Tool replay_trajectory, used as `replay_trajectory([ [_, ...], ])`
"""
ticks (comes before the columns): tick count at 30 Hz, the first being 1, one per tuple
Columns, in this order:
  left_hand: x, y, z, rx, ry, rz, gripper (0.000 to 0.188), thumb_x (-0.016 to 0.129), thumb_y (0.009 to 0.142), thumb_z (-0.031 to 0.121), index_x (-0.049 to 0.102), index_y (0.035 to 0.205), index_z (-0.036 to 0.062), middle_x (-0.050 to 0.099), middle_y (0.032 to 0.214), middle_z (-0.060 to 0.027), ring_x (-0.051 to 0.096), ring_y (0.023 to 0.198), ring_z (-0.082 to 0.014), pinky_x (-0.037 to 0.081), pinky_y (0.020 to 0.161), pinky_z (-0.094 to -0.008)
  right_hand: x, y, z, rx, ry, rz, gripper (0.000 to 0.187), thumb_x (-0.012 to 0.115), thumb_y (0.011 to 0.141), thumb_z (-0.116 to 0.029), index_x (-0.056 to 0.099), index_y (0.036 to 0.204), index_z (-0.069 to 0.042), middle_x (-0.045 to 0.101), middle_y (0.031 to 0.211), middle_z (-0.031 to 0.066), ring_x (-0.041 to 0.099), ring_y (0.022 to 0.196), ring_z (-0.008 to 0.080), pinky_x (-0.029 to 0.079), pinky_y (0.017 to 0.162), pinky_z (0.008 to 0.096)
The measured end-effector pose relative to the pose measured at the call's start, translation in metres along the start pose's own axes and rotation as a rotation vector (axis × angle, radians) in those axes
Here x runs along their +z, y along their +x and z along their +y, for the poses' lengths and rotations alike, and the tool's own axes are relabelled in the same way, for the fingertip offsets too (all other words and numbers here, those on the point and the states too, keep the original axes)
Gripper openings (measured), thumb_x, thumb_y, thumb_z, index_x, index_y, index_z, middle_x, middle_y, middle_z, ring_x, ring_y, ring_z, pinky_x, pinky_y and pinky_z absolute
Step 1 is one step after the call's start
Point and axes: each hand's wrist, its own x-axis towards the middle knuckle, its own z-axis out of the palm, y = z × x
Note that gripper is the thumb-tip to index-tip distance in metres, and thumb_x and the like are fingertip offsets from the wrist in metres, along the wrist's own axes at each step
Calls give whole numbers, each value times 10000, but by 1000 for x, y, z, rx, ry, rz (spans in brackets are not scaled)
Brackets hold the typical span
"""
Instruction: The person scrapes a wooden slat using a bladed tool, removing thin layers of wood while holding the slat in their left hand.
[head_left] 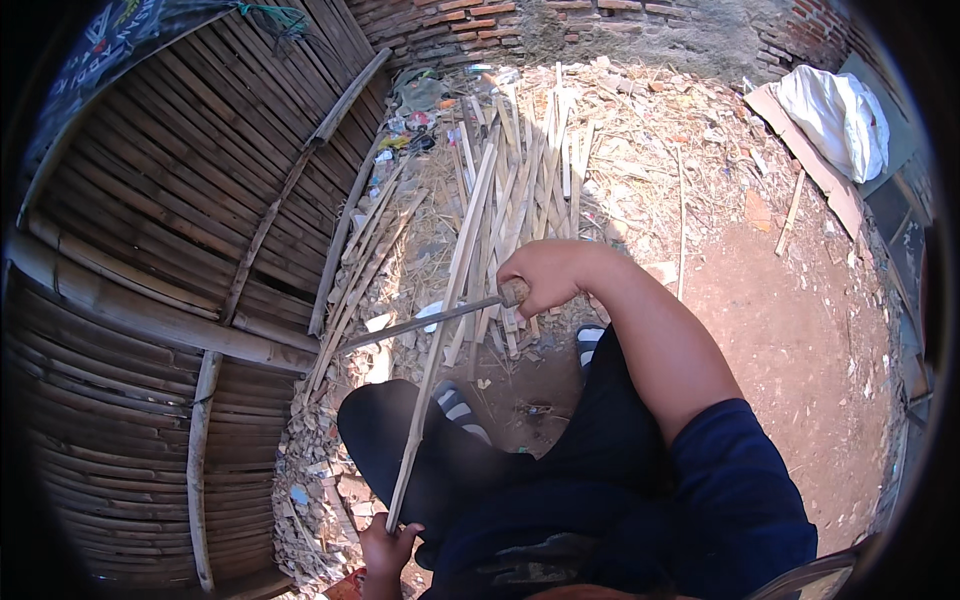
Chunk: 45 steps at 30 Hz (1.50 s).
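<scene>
My left hand (388,548), low in the view beside my left knee, is closed round the near end of a long, pale bamboo strip (421,407). The strip slants up and away over my thigh, and its far part looks doubled, like two lengths side by side. In front of me my right hand (548,278) grips the handle of a long-bladed knife (395,331). Its blade points left and crosses the strip about midway; whether it cuts into the wood I cannot tell. Beyond the hands lies a loose pile of bamboo strips (530,180).
A bamboo-slat wall (150,190) stands close on the left, and a brick wall (450,30) closes off the back. Shavings and rubble cover the ground (640,150). At the far right, a white sack (835,115) rests by a cardboard sheet (805,155). My sandalled feet are near the pile.
</scene>
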Motion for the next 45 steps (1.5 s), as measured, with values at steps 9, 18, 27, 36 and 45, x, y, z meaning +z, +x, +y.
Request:
replay_trajectory([
  [9, -8, 8, 8, -26, -40, -69, 561, 942, 658, 449, 561, 748, 47, 597, 535, -85, 654, 509, -294, 514, 513, -386, 5, 0, 33, 135, 40, 315, 398, 756, 788, -319, 715, 1077, -49, 725, 950, 200, 696, 944, 373, 535, 829, 459],
  [18, -6, 2, 3, -15, -43, -46, 550, 939, 669, 439, 566, 756, 45, 593, 544, -82, 649, 504, -277, 506, 504, -377, 32, 10, -43, -130, -137, -21, 415, 759, 783, -347, 725, 1123, -111, 727, 1008, 174, 680, 1003, 387, 533, 839, 485],
  [27, -9, 6, 8, -19, -47, -70, 549, 943, 663, 430, 567, 762, 42, 608, 547, -89, 660, 514, -283, 519, 515, -382, -13, -2, 45, 350, 155, 465, 546, 771, 800, -369, 679, 1196, -4, 708, 1077, 239, 671, 1057, 392, 523, 930, 468],
  [36, -3, 2, -1, -24, -47, -53, 547, 945, 660, 430, 574, 767, 43, 600, 541, -83, 652, 499, -275, 510, 502, -376, 25, 2, -61, -61, -232, -67, 418, 776, 774, -316, 720, 1154, -149, 727, 1035, 141, 688, 1033, 347, 542, 887, 466],
  [45, -5, 3, 7, 20, -5, 3, 544, 945, 658, 431, 569, 744, 47, 596, 542, -85, 650, 501, -283, 510, 501, -382, -5, 14, 60, 251, 83, 512, 457, 765, 806, -349, 687, 1128, -34, 706, 1004, 213, 674, 976, 394, 524, 859, 461],
])
